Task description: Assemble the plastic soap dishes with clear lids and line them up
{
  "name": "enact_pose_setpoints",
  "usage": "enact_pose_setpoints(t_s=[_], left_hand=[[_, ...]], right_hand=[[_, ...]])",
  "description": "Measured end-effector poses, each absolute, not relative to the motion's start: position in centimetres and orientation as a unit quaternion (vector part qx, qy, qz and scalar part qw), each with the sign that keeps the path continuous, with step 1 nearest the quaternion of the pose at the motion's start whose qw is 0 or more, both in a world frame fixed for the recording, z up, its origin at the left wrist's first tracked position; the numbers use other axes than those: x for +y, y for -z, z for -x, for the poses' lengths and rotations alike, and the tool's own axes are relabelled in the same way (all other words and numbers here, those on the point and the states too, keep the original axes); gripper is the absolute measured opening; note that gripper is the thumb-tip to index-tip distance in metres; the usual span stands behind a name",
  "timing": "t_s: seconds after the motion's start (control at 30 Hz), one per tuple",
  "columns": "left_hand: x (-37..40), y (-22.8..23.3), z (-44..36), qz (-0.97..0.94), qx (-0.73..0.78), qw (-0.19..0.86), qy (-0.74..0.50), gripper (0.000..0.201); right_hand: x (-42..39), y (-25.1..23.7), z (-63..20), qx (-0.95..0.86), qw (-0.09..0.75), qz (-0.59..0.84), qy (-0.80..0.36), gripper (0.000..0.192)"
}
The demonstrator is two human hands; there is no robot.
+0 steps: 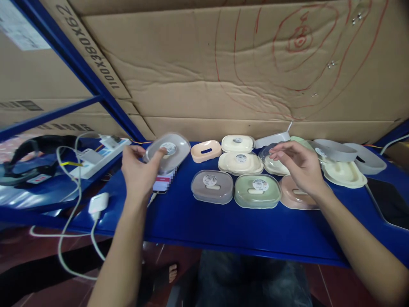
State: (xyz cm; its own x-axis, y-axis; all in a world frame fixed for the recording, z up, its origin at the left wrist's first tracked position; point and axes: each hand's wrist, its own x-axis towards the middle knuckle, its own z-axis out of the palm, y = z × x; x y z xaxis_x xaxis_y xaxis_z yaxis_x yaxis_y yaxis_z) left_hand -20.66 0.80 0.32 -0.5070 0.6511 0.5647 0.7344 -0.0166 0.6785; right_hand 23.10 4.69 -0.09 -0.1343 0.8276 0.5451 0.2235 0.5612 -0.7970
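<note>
Blue table [179, 232]: bearing three lidded dishes [257, 199] in front, seemingly done; a peach tray [195, 157] is lying uncovered, apparently left.
Left hand [139, 168]: you're gripping the gray dish [177, 155] above the table's left side.
Right hand [302, 166]: you're hovering, fingers loosely curved, apparently holding nothing.
Gray dish: gleaming, rounded, apparently clear-lidded.
Round sticker [170, 148]: marking its top.
</note>
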Motion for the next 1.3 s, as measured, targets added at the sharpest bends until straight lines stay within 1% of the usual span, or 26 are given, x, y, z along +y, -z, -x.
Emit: enact_pose_setpoints(t_s=[0.03,0.1,0.17,0.33,0.5,0.6,0.73,0.87,0.93,1.03,1.1,1.17,1.3], left_hand=[[-0.5,-0.3,19.7,0.456,-0.729,0.04,0.509,0.05],[-2.8,-0.3,17.9,0.446,-0.766,0.012,0.463,0.046],[-4.5,0.0,16.5,0.456,-0.787,-0.006,0.417,0.047],[-6.1,1.0,15.3,0.493,-0.805,0.011,0.331,0.049],[-6.8,1.0,14.9,0.517,-0.834,0.009,0.192,0.054],[-6.7,1.4,14.5,0.549,-0.826,-0.002,0.126,0.056],[-6.3,2.3,14.1,0.572,-0.808,-0.003,0.139,0.06],[-6.3,3.1,14.3,0.57,-0.797,-0.004,0.198,0.07],[-6.4,3.5,14.4,0.579,-0.776,0.032,0.249,0.074],[-6.7,4.4,14.5,0.66,-0.685,0.084,0.297,0.068],[-6.6,5.1,14.3,0.724,-0.621,0.075,0.291,0.061],[-6.3,5.8,14.1,0.756,-0.588,0.056,0.282,0.057],[-5.5,6.7,14.3,0.767,-0.573,0.061,0.282,0.059]], right_hand=[[4.8,0.2,-23.1,-0.704,0.536,0.377,-0.275,0.023],[4.9,0.3,-23.2,-0.713,0.529,0.375,-0.268,0.021],[4.9,0.3,-23.2,-0.719,0.523,0.377,-0.26,0.02],[4.4,-0.3,-23.2,-0.738,0.505,0.386,-0.226,0.019],[3.9,-0.8,-22.9,-0.812,0.425,0.376,-0.138,0.015],[4.2,-0.6,-22.9,-0.85,0.378,0.35,-0.109,0.015],[4.5,-1.1,-24.0,-0.871,0.332,0.347,-0.102,0.019],[2.5,-3.1,-27.1,-0.854,0.337,0.392,-0.066,0.022],[0.6,-3.5,-29.2,-0.844,0.334,0.419,-0.034,0.026],[-2.6,-2.2,-32.4,-0.837,0.291,0.462,0.027,0.037],[-4.4,0.1,-33.9,-0.833,0.253,0.488,0.06,0.051],[-5.8,2.7,-34.6,-0.837,0.224,0.495,0.073,0.066],[-6.9,6.5,-34.1,-0.821,0.202,0.516,0.136,0.086]])
